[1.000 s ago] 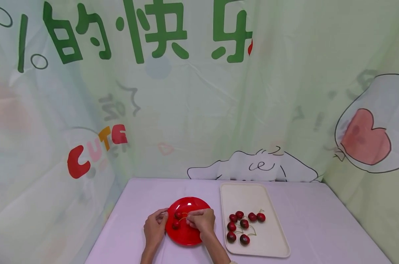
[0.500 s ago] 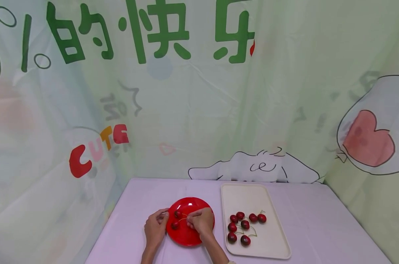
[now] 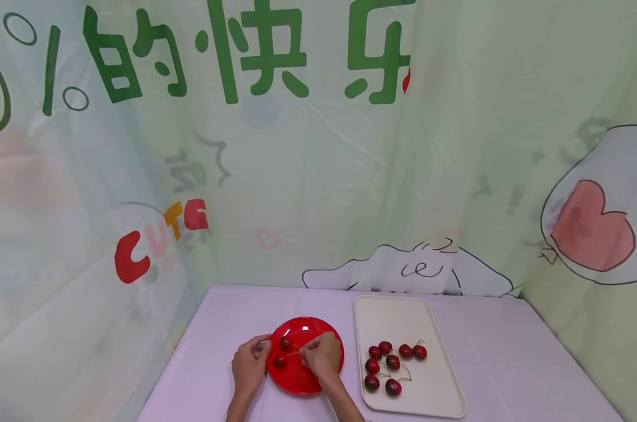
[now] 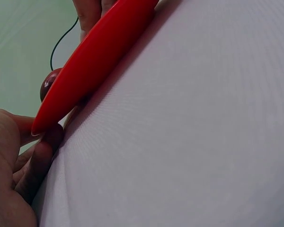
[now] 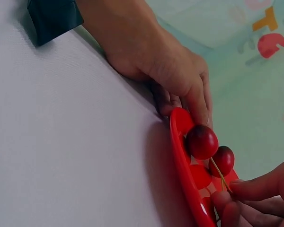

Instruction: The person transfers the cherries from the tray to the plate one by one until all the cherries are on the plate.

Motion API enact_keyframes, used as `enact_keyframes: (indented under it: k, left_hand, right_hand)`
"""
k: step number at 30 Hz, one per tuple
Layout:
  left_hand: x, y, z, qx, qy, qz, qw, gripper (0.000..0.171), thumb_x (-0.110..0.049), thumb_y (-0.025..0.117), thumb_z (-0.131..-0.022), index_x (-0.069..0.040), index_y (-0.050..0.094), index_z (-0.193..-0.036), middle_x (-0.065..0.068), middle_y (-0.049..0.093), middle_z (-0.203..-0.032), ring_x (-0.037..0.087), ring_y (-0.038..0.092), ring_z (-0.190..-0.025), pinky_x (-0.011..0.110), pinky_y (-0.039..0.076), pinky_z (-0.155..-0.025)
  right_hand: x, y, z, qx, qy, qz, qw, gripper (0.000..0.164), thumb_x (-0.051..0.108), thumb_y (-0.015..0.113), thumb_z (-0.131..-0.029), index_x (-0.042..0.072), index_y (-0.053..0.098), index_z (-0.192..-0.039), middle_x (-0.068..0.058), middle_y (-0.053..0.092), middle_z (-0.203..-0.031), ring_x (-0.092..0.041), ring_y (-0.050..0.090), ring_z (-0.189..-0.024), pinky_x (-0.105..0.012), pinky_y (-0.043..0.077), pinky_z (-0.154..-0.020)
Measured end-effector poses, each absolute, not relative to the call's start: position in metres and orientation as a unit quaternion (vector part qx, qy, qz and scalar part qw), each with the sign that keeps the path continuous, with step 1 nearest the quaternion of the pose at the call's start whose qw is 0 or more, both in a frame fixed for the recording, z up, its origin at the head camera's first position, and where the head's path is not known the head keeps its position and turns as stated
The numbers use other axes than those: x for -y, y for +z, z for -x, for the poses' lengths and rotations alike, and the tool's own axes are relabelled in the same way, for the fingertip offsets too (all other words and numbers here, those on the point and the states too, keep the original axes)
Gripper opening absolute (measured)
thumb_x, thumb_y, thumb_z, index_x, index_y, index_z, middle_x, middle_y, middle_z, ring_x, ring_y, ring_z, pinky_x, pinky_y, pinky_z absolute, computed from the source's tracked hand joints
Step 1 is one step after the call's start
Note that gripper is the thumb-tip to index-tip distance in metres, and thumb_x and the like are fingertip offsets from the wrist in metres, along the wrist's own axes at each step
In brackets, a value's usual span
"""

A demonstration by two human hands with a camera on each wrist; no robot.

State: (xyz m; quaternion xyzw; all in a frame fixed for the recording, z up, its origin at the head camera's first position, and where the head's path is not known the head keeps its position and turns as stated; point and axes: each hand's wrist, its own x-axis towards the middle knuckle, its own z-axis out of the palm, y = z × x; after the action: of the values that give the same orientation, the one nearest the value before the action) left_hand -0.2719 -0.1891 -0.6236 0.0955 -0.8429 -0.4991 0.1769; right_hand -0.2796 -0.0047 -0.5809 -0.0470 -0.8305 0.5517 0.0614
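Observation:
Two dark red cherries [image 5: 202, 142] with thin green stems are at the left part of a round red plate [image 3: 297, 384]. My right hand [image 3: 323, 354] is over the plate's right side, thumb and fingers pinching the cherry stems [image 5: 219, 170] by their ends. On the plate's left edge, my left hand [image 3: 249, 364] grips the rim. In the left wrist view its thumb lies over the rim and its fingers [image 4: 40, 158] are underneath, close to the cloth.
Right of the plate lies a cream rectangular tray [image 3: 392, 313] with several stemmed cherries [image 3: 393, 361] in its nearer half. A pale lilac cloth [image 3: 508, 363] covers the table. Printed curtains [image 3: 318, 176] rise behind and along both sides.
Both hands keep their holds. The two cherries on the plate have shifted slightly left relative to it. The whole head view has drifted a little.

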Motion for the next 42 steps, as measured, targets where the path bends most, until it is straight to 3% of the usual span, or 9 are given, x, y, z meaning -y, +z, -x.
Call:
enact_keyframes:
  k: [14, 22, 27, 35, 42]
  left_hand:
    - [0.188, -0.623, 0.271, 0.842, -0.501, -0.09, 0.181, 0.021, -0.016, 0.073, -0.105, -0.011, 0.082, -0.123, 0.006, 0.083, -0.096, 0.007, 0.06, -0.061, 0.021, 0.048, -0.057]
    - [0.188, -0.628, 0.274, 0.844, -0.496, -0.097, 0.18, 0.02, -0.017, 0.073, -0.105, -0.013, 0.083, -0.123, 0.006, 0.084, -0.098, 0.007, 0.062, -0.065, 0.021, 0.05, -0.059]
    - [0.19, -0.63, 0.275, 0.845, -0.495, -0.103, 0.174, 0.02, -0.017, 0.073, -0.105, -0.013, 0.083, -0.123, 0.007, 0.084, -0.1, 0.008, 0.066, -0.068, 0.021, 0.05, -0.063]
    - [0.191, -0.627, 0.274, 0.843, -0.502, -0.097, 0.169, 0.025, -0.018, 0.072, -0.106, -0.009, 0.08, -0.128, 0.011, 0.084, -0.103, 0.01, 0.064, -0.063, 0.023, 0.052, -0.055]
    - [0.184, -0.623, 0.271, 0.845, -0.498, -0.102, 0.168, 0.023, -0.016, 0.071, -0.106, -0.009, 0.081, -0.126, 0.01, 0.084, -0.102, 0.008, 0.065, -0.066, 0.021, 0.05, -0.057]
  right_hand:
    - [0.002, -0.579, 0.286, 0.878, 0.469, 0.068, 0.067, 0.011, 0.009, 0.096, -0.081, 0.005, 0.086, -0.083, -0.003, 0.075, -0.069, -0.017, 0.066, -0.079, -0.035, 0.064, -0.065]
    - [-0.008, -0.56, 0.277, 0.87, 0.488, 0.038, 0.065, 0.011, 0.011, 0.092, -0.086, 0.002, 0.087, -0.087, -0.003, 0.074, -0.062, -0.011, 0.067, -0.056, -0.034, 0.063, -0.062]
    - [-0.022, -0.54, 0.269, 0.855, 0.515, 0.027, 0.051, 0.014, 0.011, 0.089, -0.09, 0.0, 0.086, -0.097, -0.007, 0.079, -0.073, -0.012, 0.071, -0.061, -0.036, 0.066, -0.067]
    - [-0.052, -0.522, 0.262, 0.836, 0.542, 0.046, 0.073, 0.017, 0.011, 0.089, -0.091, 0.002, 0.086, -0.106, -0.012, 0.083, -0.09, -0.014, 0.072, -0.076, -0.034, 0.066, -0.072]
    - [-0.084, -0.506, 0.253, 0.821, 0.558, 0.056, 0.108, 0.018, 0.009, 0.088, -0.09, 0.001, 0.086, -0.106, -0.014, 0.084, -0.092, -0.018, 0.076, -0.078, -0.028, 0.063, -0.07]
